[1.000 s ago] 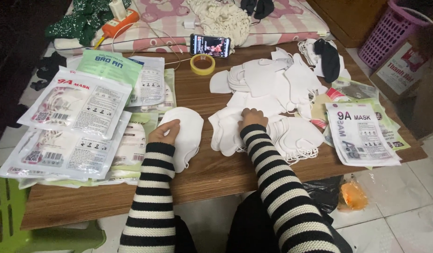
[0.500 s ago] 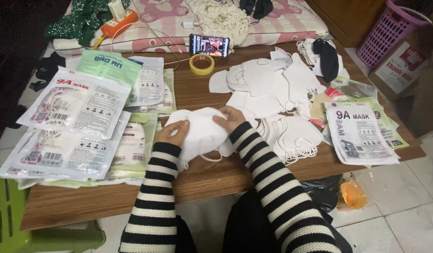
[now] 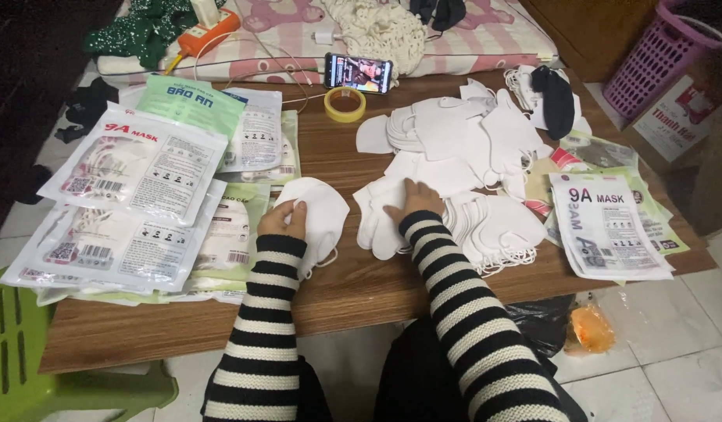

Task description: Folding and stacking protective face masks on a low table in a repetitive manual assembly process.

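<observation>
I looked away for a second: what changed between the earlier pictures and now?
The right hand carried a white mask from the pile to the left hand's stack, let go, then returned to the pile. The left hand kept holding the stack. The packets, tape roll and phone stayed put.

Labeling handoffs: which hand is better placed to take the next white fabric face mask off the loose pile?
Right. The right hand already rests on the pile of white fabric face masks; the left hand holds a small stack of white masks apart from it.
</observation>
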